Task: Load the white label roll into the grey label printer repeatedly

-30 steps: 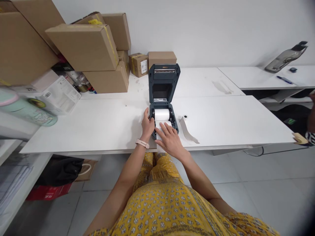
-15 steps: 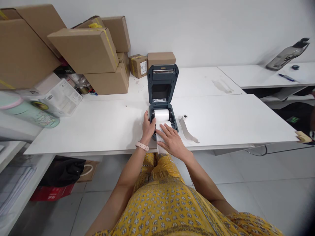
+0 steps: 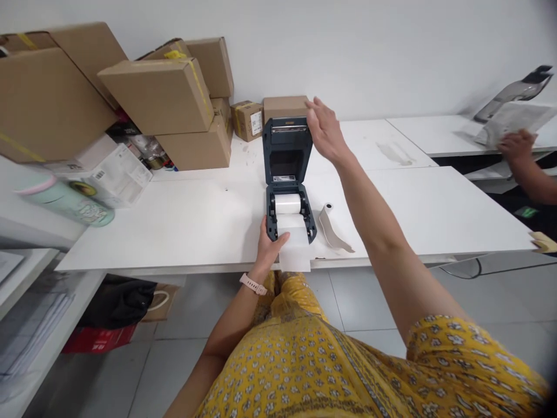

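A dark label printer [image 3: 270, 152] stands on the white table with its lid raised. Inside it sits a roll of white label paper [image 3: 288, 203], and a strip of it runs out over the front edge and hangs down. My left hand [image 3: 268, 247] grips the printer's front left corner, its thumb pressed on the strip. Against the upper right corner of the lid rests my right hand [image 3: 324, 129], its fingers stretched out. Right of the printer lies a small paper roll [image 3: 333, 229] with a loose, curled tail.
Cardboard boxes [image 3: 152, 96] are stacked at the back left, near a mint-green bottle [image 3: 65, 200] and a white box [image 3: 119, 174]. On the right, another person's hand [image 3: 517, 144] holds a whitish packet [image 3: 507, 122] near a dark-capped bottle [image 3: 516, 90].
My right hand has gone from the paper strip up to the lid. My left hand has slid toward the printer's front, thumb onto the strip. A co-worker's hand with a packet has appeared at right.
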`<state>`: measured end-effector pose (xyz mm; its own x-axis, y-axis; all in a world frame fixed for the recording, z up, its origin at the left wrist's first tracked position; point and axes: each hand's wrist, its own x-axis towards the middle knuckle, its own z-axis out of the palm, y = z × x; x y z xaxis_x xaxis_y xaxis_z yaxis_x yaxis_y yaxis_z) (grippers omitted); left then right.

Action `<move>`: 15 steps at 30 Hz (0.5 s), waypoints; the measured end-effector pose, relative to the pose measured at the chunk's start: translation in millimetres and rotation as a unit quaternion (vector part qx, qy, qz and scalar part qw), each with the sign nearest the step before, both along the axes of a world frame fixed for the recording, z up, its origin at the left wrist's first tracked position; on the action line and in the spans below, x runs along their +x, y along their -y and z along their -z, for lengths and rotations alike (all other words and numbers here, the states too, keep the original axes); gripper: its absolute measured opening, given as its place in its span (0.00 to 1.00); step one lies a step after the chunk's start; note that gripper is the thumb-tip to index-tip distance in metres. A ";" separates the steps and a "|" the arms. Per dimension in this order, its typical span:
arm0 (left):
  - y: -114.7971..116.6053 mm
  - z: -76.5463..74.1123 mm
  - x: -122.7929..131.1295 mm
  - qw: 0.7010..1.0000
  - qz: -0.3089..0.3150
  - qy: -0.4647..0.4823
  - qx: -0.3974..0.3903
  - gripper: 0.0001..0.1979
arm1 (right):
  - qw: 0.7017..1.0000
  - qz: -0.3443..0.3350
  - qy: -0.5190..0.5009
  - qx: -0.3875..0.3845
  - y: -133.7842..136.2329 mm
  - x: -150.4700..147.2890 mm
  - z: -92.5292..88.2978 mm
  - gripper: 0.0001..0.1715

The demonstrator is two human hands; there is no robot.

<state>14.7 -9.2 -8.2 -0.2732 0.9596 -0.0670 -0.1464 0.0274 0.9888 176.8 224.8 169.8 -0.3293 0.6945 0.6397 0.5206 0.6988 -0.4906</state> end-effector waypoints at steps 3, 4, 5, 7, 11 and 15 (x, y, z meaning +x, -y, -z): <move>2.5 2.4 -0.8 0.999 0.012 0.034 0.004 0.53 | 0.998 -0.030 0.015 -0.058 -23.2 -14.4 -13.8 0.54; 4.0 3.0 -0.6 0.999 0.015 0.043 0.005 0.53 | 0.997 -0.034 0.012 -0.067 -18.9 -14.9 -14.1 0.54; 5.6 3.3 -0.2 0.999 0.019 0.047 0.008 0.53 | 0.997 -0.035 0.006 -0.066 -9.3 -13.4 -12.5 0.53; 8.5 3.3 0.6 0.998 0.025 0.047 0.020 0.51 | 0.999 -0.029 -0.005 -0.042 22.1 -6.6 -3.4 0.50; 10.4 1.4 2.0 0.998 0.031 0.032 0.033 0.49 | 0.999 0.007 0.005 0.046 102.6 8.5 40.7 0.38; 8.6 1.1 3.2 0.999 0.026 0.001 0.034 0.48 | 0.995 0.036 0.041 0.089 164.0 18.4 107.4 0.32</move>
<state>17.9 -17.8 -9.3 -0.2230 0.9748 -0.0018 -0.1494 -0.0324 0.9882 195.2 60.8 62.4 -0.3396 0.5961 0.7276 0.6055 0.7305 -0.3158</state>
